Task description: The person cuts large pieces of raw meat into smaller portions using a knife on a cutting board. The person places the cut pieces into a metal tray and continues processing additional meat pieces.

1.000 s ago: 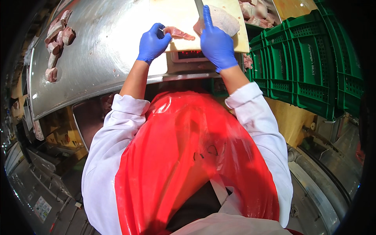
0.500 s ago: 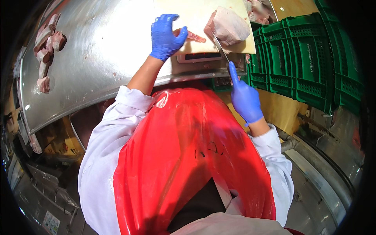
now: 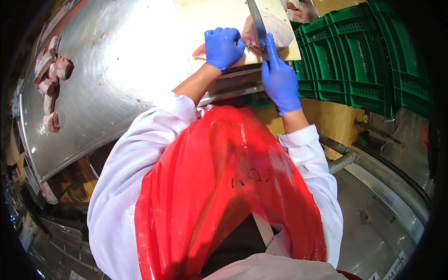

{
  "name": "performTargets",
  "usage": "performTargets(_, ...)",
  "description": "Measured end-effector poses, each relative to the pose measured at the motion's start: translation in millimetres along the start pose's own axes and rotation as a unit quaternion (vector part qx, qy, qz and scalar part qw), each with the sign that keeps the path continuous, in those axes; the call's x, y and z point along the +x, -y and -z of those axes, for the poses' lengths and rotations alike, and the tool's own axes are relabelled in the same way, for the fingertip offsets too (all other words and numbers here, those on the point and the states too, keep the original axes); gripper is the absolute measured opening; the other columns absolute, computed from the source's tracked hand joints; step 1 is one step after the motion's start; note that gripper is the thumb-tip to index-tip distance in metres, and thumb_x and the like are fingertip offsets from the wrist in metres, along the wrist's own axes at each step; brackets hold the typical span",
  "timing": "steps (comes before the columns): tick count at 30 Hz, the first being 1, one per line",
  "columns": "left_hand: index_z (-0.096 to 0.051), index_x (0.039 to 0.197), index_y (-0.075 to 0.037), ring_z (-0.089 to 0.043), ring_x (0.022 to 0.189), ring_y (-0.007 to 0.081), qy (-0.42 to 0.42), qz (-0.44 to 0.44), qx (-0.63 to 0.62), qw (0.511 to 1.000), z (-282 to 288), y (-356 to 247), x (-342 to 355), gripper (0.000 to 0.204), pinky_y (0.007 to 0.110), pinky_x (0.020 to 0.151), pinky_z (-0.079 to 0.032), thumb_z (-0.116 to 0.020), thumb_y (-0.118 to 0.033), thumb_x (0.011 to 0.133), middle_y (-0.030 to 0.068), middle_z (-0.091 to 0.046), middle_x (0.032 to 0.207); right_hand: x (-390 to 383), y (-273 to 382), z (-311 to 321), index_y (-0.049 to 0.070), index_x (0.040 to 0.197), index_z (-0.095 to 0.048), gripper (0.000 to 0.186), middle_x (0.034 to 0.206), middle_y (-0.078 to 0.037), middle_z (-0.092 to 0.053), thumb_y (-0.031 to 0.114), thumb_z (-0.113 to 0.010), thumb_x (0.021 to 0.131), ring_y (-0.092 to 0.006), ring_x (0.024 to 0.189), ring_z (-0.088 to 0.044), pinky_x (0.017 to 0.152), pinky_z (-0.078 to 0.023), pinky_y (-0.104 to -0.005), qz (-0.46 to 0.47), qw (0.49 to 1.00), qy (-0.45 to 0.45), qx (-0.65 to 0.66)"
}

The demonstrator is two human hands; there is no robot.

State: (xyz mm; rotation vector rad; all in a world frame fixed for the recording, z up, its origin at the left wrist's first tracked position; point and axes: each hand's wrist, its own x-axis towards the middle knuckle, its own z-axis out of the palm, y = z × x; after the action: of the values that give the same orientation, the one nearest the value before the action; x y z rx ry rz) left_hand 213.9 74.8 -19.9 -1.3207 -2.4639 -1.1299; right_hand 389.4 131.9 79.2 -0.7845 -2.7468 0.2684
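In my right hand (image 3: 282, 84), gloved in blue, is a knife (image 3: 257, 23), with my index finger stretched along it. Its blade points away from me and passes over a large pale piece of raw meat (image 3: 278, 31) on the cutting board (image 3: 184, 9). Close to the left side of that piece, my blue-gloved left hand (image 3: 224, 48) has its fingers curled and knuckles up. Whatever lies under those fingers is hidden. A strip of pink meat (image 3: 199, 51) shows at the left edge of this hand.
Several meat chunks (image 3: 51, 77) lie at the left of the steel table (image 3: 93, 121). Green plastic crates (image 3: 345, 56) stand at the right, beside the board. More meat (image 3: 301, 10) sits beyond the board's far right corner. A metal pipe (image 3: 338, 163) runs at lower right.
My left hand has moved right toward the large meat piece, and its fingers have curled. My right hand has moved forward with the knife, whose blade now crosses over the meat.
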Motion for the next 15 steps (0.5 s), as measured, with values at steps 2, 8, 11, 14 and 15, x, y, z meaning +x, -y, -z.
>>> performTargets(2, -0.071, 0.085, -0.018, -0.064, 0.084, 0.0255, -0.035, -0.056, -0.016, 0.998, 1, -3, 2, 0.01, 0.043, 0.083, -0.04, -0.07, -0.026, 0.079, 0.0023, -0.067, 0.079, 14, 2, -8, 0.022, 0.158, -0.026, 0.07, 0.075, -0.024, -0.065, 0.016, -0.055, 0.095, -0.0436, 0.062, -0.063, 0.058, -0.05, -0.0521, -0.013, 1.0, -0.02, 0.007)
performTargets(8, -0.07, 0.086, -0.019, -0.064, 0.083, 0.0262, 0.057, -0.106, 0.022, 0.993, 14, 1, 9, 0.008, 0.043, 0.083, -0.04, -0.068, -0.025, 0.082, 0.0025, -0.067, 0.08, 23, -20, -2, 0.017, 0.16, -0.021, 0.073, 0.072, -0.023, -0.065, 0.016, -0.053, 0.094, -0.0414, 0.063, -0.065, 0.057, -0.051, -0.0519, -0.037, 0.999, -0.023, 0.028)
performTargets(11, -0.07, 0.085, -0.018, -0.065, 0.083, 0.0264, 0.048, -0.085, 0.022, 0.995, 9, 8, 5, 0.007, 0.043, 0.082, -0.041, -0.066, -0.023, 0.082, 0.0036, -0.068, 0.081, 24, -15, -13, 0.017, 0.16, -0.02, 0.074, 0.074, -0.022, -0.066, 0.015, -0.052, 0.093, -0.0408, 0.064, -0.066, 0.057, -0.052, -0.0514, -0.004, 1.0, -0.025, 0.01)
performTargets(14, -0.068, 0.079, -0.017, -0.065, 0.08, 0.0265, 0.014, -0.067, 0.008, 0.998, 1, 14, 0, 0.007, 0.043, 0.081, -0.042, -0.067, -0.024, 0.081, 0.0041, -0.068, 0.078, 28, 5, -20, 0.016, 0.16, -0.02, 0.077, 0.075, -0.02, -0.067, 0.011, -0.053, 0.091, -0.0395, 0.065, -0.068, 0.057, -0.054, -0.0504, 0.018, 0.999, -0.001, -0.03)
performTargets(15, -0.067, 0.078, -0.016, -0.065, 0.079, 0.0265, 0.01, -0.065, 0.008, 0.998, 0, 15, 1, 0.008, 0.043, 0.081, -0.042, -0.067, -0.024, 0.081, 0.0041, -0.068, 0.077, 31, 10, -23, 0.016, 0.16, -0.02, 0.078, 0.075, -0.02, -0.067, 0.01, -0.053, 0.09, -0.0388, 0.065, -0.068, 0.058, -0.055, -0.0501, 0.024, 0.998, 0.021, -0.055)
